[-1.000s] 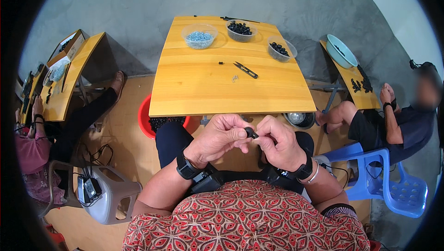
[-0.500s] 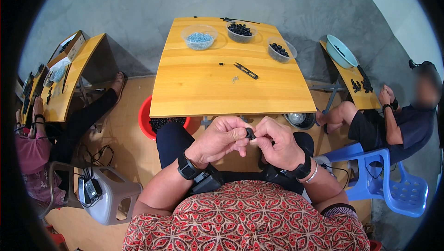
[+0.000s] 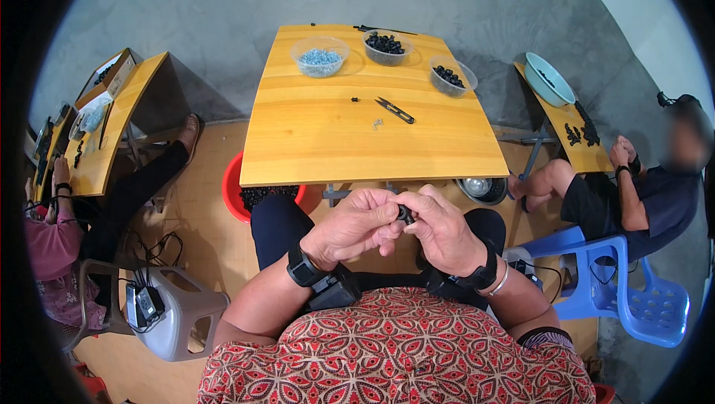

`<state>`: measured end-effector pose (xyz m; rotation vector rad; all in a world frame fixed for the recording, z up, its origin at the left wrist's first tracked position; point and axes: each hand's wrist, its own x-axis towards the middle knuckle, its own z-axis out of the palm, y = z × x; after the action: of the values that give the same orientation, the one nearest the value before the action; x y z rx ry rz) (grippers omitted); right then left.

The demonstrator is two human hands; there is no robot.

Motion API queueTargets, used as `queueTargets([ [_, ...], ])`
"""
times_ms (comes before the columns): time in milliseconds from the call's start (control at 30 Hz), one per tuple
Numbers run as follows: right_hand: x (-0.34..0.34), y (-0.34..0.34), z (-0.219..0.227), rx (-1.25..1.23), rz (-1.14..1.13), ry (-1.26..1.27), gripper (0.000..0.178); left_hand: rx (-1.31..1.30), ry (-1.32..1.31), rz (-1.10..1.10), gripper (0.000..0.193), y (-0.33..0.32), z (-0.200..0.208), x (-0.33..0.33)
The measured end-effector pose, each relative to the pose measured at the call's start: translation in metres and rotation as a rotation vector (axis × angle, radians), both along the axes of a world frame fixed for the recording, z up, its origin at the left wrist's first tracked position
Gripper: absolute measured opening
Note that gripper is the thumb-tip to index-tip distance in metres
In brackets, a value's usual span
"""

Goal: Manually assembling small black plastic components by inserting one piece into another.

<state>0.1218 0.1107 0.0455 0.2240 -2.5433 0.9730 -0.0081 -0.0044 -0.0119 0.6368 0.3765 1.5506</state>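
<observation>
1. Which way the small black piece (image 3: 405, 214) points can't be told.
2. A roundish shape is seen.
3. It is pinched by left hand (image 3: 356, 227) and right hand (image 3: 445, 231), off the near edge of the table (image 3: 320, 154).

From the fingers (image 3: 381, 215), the way across the near edge of the worktop (image 3: 357, 157) is free. Farther in, small snips (image 3: 401, 113) lie flat near the middle, and three clear tubs (image 3: 387, 61) obstruct the far side.
</observation>
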Motion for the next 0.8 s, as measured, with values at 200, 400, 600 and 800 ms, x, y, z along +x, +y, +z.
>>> queueTargets([
  [200,-0.002,-0.001,-0.004,0.006,-0.034,0.050,0.039,-0.027,-0.043,0.004,0.024,-0.001,0.005,0.001],
  [400,-0.004,-0.001,0.000,0.033,-0.044,0.023,0.036,-0.046,-0.016,0.005,0.024,-0.001,0.002,-0.003],
  [600,-0.005,-0.001,0.007,0.064,-0.036,-0.008,0.033,-0.104,0.015,0.011,0.021,-0.003,0.004,-0.006],
  [800,-0.007,-0.001,0.002,0.038,-0.044,0.004,0.032,-0.132,0.112,0.103,0.016,-0.001,0.012,0.002],
])
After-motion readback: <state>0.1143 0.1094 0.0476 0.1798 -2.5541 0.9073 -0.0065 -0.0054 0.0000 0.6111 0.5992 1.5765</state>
